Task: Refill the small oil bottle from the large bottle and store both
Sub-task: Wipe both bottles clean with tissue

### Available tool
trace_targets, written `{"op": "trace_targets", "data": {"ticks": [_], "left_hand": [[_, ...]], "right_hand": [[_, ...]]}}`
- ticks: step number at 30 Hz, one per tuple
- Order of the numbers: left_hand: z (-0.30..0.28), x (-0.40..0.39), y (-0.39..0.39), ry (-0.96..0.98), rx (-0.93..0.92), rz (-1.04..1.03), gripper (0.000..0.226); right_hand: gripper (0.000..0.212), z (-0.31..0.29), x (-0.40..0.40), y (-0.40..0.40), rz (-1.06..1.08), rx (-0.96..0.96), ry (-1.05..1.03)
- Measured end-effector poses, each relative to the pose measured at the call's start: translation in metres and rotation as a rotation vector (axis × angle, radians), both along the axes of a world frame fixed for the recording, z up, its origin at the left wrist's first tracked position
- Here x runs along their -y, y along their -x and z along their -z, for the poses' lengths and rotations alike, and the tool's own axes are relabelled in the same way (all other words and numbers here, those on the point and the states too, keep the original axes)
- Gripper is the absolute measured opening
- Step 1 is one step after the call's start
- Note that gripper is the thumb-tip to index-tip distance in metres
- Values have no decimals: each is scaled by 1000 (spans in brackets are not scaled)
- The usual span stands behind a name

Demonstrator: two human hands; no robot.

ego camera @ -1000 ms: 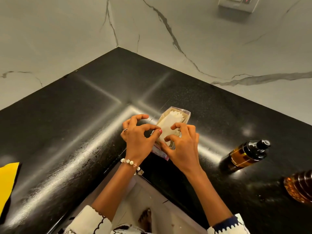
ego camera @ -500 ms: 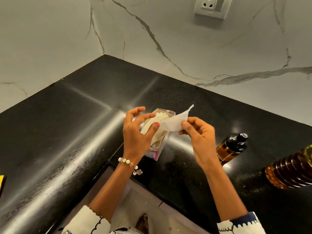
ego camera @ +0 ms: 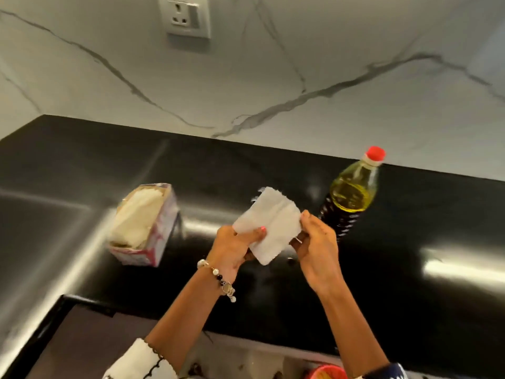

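Both hands hold one white tissue [ego camera: 269, 224] up above a glossy black surface [ego camera: 82, 170]. The left hand [ego camera: 232, 248] has its grip pinched on the tissue's lower left edge, with the thumb lying across the front of the paper and the other fingers behind it. The right hand [ego camera: 317, 248] pinches the tissue's right edge between curled fingers and thumb. The tissue is spread nearly flat between the two grips, its torn top edge pointing away from the person.

A beaded bracelet [ego camera: 218, 277] circles the left wrist, and patterned white sleeves show at the bottom of the view.

Just behind the right hand, the large oil bottle [ego camera: 352, 192] stands on the surface with its red cap [ego camera: 375, 154] on. It holds yellow oil, and its lower part looks dark. The small oil bottle does not show here.

To the left of the hands, well apart from the bottle, an open tissue box [ego camera: 143, 224] sits on the surface with white tissues bulging from its top.

Behind the surface rises a white marble wall [ego camera: 300, 77] with grey veins, carrying a white socket plate [ego camera: 185, 17] near the top.
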State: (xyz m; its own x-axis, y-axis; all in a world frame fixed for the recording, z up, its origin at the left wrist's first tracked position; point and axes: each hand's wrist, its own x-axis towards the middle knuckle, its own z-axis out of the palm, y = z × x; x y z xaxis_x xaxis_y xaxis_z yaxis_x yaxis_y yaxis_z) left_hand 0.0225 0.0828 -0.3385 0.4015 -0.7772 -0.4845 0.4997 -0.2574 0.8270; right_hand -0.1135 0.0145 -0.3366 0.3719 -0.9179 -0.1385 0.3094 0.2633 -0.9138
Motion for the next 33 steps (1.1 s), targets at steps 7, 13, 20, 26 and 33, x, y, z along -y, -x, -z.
{"op": "trace_targets", "data": {"ticks": [7,13,20,26,33], "left_hand": [[39,25,95,-134,240,147,15],[27,54,140,-21,384,159,15],[-15,97,123,177,971,-112,45],[-52,136,118,345,953,-9,65],[-58,160,121,284,1035,19,24]], "right_hand": [[34,25,4,92,-17,-50,-249],[31,22,35,140,182,-30,-336],[25,-41,91,167,420,-18,-180],[18,-99,112,134,469,-181,262],[52,-83,124,94,-57,-894,1262]]}}
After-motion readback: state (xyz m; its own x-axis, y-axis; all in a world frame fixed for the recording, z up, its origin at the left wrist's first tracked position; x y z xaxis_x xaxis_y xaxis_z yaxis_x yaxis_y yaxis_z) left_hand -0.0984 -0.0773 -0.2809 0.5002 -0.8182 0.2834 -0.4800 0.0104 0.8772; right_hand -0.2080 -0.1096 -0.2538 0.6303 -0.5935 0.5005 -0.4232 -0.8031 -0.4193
